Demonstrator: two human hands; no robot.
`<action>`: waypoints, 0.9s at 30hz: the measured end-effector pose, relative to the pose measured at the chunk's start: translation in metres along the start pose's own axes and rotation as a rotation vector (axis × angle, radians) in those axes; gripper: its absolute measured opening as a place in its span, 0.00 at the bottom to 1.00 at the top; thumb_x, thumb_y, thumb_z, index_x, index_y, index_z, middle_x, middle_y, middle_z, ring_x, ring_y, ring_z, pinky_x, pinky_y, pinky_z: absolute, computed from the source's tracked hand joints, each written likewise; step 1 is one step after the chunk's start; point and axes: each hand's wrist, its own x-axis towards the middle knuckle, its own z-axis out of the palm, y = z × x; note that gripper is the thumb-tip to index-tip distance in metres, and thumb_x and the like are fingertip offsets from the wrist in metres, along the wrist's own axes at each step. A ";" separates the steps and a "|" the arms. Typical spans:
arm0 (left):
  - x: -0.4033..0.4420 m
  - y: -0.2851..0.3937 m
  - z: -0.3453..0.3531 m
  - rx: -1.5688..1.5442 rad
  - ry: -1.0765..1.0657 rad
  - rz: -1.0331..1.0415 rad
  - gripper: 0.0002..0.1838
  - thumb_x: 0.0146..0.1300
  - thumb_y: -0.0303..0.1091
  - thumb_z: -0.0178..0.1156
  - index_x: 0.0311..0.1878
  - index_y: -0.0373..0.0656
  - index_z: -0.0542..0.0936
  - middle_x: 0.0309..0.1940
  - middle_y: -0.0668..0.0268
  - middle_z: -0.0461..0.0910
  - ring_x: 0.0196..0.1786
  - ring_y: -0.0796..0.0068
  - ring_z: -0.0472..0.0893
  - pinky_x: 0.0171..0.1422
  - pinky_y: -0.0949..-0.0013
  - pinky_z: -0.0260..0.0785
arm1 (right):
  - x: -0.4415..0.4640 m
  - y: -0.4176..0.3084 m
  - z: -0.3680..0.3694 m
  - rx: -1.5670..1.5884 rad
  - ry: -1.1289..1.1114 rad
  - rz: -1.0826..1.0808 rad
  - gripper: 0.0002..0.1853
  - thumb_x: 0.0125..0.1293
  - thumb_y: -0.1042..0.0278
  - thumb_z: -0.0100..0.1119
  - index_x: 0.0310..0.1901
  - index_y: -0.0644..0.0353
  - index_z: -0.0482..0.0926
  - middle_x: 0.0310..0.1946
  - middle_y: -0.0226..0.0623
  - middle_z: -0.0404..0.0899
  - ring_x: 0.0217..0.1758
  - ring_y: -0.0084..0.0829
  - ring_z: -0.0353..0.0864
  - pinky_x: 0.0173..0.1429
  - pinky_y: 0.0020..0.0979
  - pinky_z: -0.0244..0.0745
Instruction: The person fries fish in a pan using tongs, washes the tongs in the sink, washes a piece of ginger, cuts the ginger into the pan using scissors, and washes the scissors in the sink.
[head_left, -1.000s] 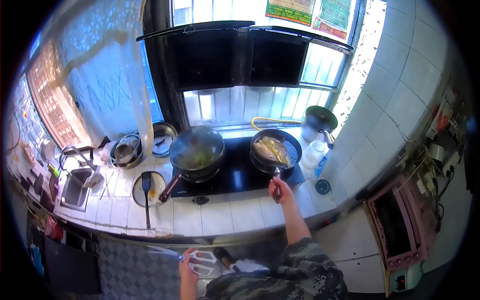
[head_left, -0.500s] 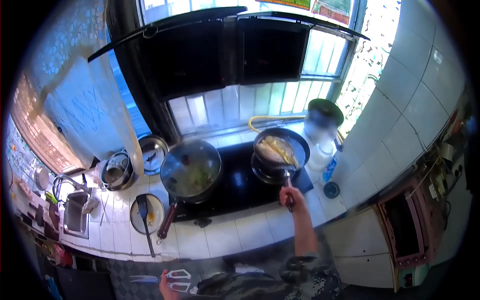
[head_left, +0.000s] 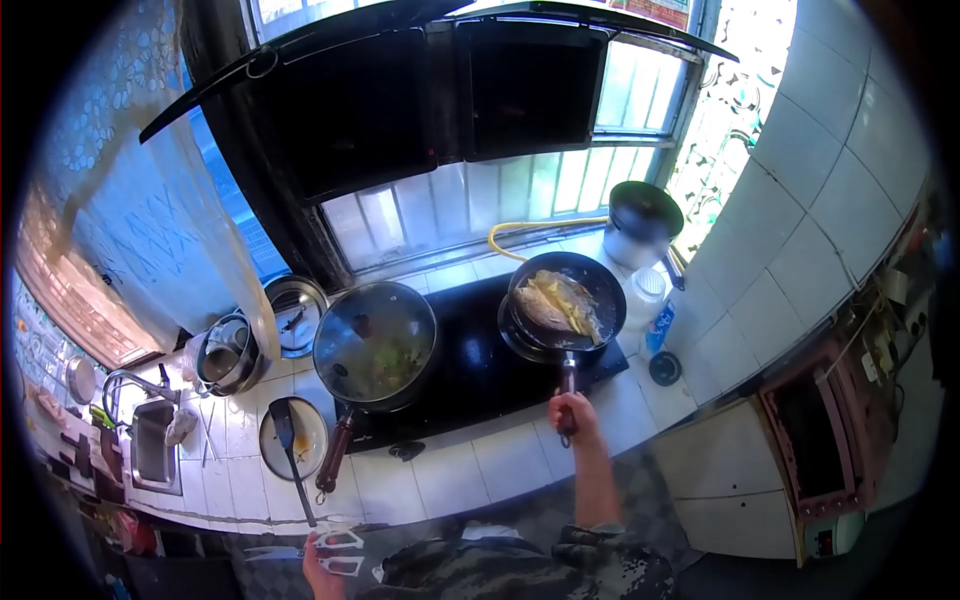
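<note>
My right hand [head_left: 573, 413] is wrapped round the dark handle of a frying pan [head_left: 609, 305] over the right side of the black cooktop [head_left: 465, 352]. Browned food, apparently fish [head_left: 556, 303], lies in that pan. Low in front of the counter, my left hand [head_left: 322, 568] grips white-handled scissors [head_left: 338, 552], their blades pointing left. A larger pan with a glass lid [head_left: 375, 345] sits on the left burner; green food shows through the misted glass. Beside it, a black spatula [head_left: 286, 432] rests across a stained plate [head_left: 313, 434].
Behind the frying pan stands a dark pot [head_left: 645, 222], with a white container [head_left: 646, 293] and a blue-labelled bottle [head_left: 661, 328] nearby. Stacked bowls [head_left: 228, 357] and a sink [head_left: 154, 445] are at the left. A range hood [head_left: 345, 110] hangs above; a pink oven [head_left: 818, 430] is at right.
The view has shifted. The frying pan was raised and tilted, its food moving about, and now looks more level. My left hand and the scissors appear lower and farther left in view.
</note>
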 end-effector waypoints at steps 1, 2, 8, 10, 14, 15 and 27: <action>0.005 -0.003 0.000 -0.042 0.068 0.034 0.14 0.65 0.40 0.49 0.49 0.46 0.73 0.36 0.61 0.78 0.37 0.67 0.79 0.38 0.62 0.73 | 0.000 0.007 0.005 0.033 0.027 -0.003 0.09 0.53 0.78 0.52 0.35 0.59 0.64 0.19 0.34 0.69 0.15 0.26 0.69 0.18 0.27 0.69; 0.014 -0.005 -0.011 -0.058 0.041 0.020 0.15 0.65 0.40 0.48 0.51 0.46 0.72 0.39 0.63 0.77 0.39 0.66 0.79 0.38 0.58 0.73 | 0.002 0.015 0.008 0.042 0.031 -0.021 0.09 0.53 0.78 0.52 0.35 0.59 0.64 0.19 0.34 0.69 0.16 0.26 0.70 0.18 0.28 0.70; 0.019 0.003 0.001 -0.056 0.018 -0.004 0.16 0.64 0.40 0.49 0.51 0.44 0.72 0.38 0.63 0.76 0.37 0.67 0.79 0.36 0.61 0.74 | 0.011 0.038 0.041 0.053 0.125 -0.049 0.09 0.52 0.76 0.54 0.33 0.57 0.65 0.20 0.32 0.69 0.17 0.25 0.70 0.19 0.29 0.70; 0.020 0.002 -0.001 -0.047 0.038 -0.008 0.16 0.64 0.39 0.49 0.52 0.42 0.71 0.38 0.63 0.76 0.36 0.67 0.79 0.33 0.64 0.74 | 0.011 0.039 0.047 0.043 0.160 -0.053 0.07 0.52 0.75 0.54 0.32 0.57 0.66 0.20 0.32 0.69 0.18 0.26 0.71 0.20 0.28 0.70; 0.025 0.001 -0.029 -0.054 -0.006 -0.038 0.16 0.64 0.39 0.50 0.52 0.42 0.71 0.38 0.62 0.76 0.37 0.67 0.79 0.34 0.63 0.75 | 0.014 0.042 0.047 0.052 0.104 -0.054 0.08 0.59 0.65 0.54 0.36 0.57 0.67 0.22 0.34 0.72 0.21 0.29 0.73 0.24 0.30 0.72; 0.023 0.002 -0.029 -0.058 0.003 -0.027 0.16 0.64 0.39 0.50 0.52 0.42 0.72 0.38 0.62 0.76 0.37 0.68 0.79 0.34 0.64 0.75 | 0.013 0.043 0.049 0.044 0.107 -0.057 0.08 0.59 0.65 0.54 0.36 0.57 0.67 0.22 0.34 0.72 0.21 0.29 0.73 0.24 0.30 0.72; 0.045 0.081 -0.112 -0.054 0.017 0.069 0.15 0.63 0.37 0.50 0.47 0.38 0.76 0.36 0.62 0.76 0.36 0.70 0.78 0.38 0.68 0.73 | -0.068 0.312 0.112 -0.460 0.311 0.392 0.11 0.59 0.62 0.51 0.21 0.52 0.69 0.15 0.27 0.69 0.14 0.22 0.66 0.15 0.24 0.61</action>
